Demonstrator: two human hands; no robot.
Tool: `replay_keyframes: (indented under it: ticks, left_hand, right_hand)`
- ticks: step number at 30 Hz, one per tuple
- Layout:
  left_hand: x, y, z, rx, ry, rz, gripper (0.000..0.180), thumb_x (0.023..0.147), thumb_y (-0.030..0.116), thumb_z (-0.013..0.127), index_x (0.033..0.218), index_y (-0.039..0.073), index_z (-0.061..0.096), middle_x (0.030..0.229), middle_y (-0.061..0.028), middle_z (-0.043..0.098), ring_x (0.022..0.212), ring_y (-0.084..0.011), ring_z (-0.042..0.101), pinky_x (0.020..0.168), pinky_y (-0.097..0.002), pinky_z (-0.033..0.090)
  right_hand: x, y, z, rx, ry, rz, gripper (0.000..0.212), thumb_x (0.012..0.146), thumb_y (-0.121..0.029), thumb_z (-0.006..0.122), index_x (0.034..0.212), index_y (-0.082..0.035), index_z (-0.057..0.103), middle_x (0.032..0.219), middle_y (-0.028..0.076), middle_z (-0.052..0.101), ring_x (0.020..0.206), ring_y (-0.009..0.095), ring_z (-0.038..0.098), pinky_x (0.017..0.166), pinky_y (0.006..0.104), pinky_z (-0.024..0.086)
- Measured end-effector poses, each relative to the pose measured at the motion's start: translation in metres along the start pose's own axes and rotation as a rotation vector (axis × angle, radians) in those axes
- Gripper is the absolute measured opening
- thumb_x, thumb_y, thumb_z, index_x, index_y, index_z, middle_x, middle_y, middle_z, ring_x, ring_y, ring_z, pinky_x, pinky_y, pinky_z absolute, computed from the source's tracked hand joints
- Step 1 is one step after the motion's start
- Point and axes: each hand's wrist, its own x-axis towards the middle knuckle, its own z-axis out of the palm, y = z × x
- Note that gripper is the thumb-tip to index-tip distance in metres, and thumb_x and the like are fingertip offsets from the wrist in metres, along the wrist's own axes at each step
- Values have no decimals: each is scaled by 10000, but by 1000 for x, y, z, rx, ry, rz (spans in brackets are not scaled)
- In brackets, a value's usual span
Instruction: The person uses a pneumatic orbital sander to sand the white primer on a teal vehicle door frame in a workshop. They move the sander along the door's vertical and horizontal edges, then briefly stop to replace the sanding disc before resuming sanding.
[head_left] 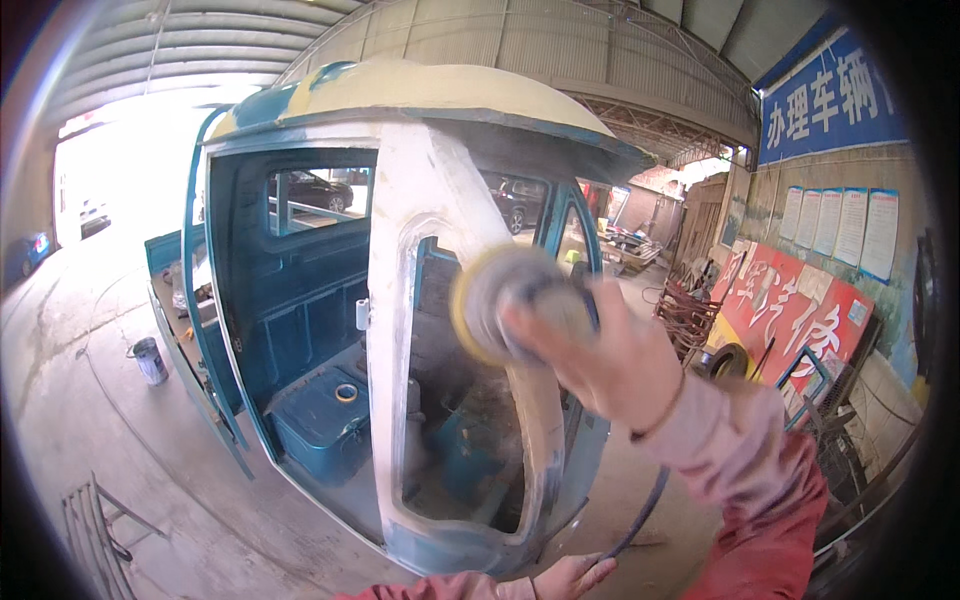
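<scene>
Daylight from left; doorway [130, 160] blown out white. Cab interior [300, 270] dimmer. Round power tool [502, 277] blurred. Fisheye bends lines toward rim; corners black.

Blurry right hand [625, 365] and sander [500, 285]
The sander hides part of the cab [388, 280]; I can't tell if they touch. The bottom edge cuts off the left sleeve [445, 588]. The papers [836, 230] are too small to read.

Sander [495, 282] in right grip [625, 365], blue-and-white cab [388, 290]
</scene>
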Motion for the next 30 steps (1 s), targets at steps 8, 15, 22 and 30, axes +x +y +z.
replay_keyframes:
  ticks: [8,15,22,30]
  left_hand:
    - [12,-4,-3,9,-9,39,385,1090,339,525,994,-9,661,802,-112,660,738,-217,597,711,-390,510]
    - [7,9,12,-55,-27,-25,386,1090,339,525,948,2,649,760,-104,630,720,-213,588,695,-384,498]
    - [18,14,-6,-4,22,74,376,1088,331,526,946,6,653,743,-98,616,698,-206,573,682,-368,493]
    - [4,8,7,9,-17,-7,398,1085,353,533,959,-4,656,762,-119,625,719,-219,571,694,-385,500]
  right_hand:
    - [12,8,6,41,44,27,777,834,-87,760,1492,-403,495,1059,152,538,755,364,668,607,452,571]
    - [5,5,1,-103,68,-65,747,854,-121,751,1489,-422,498,998,145,523,659,302,649,553,401,559]
    - [39,15,12,-14,152,-36,753,859,-111,740,1505,-401,483,990,163,513,622,293,624,517,399,543]
    - [6,7,3,0,129,-80,780,836,-104,753,1496,-420,484,977,153,531,647,315,627,560,397,558]
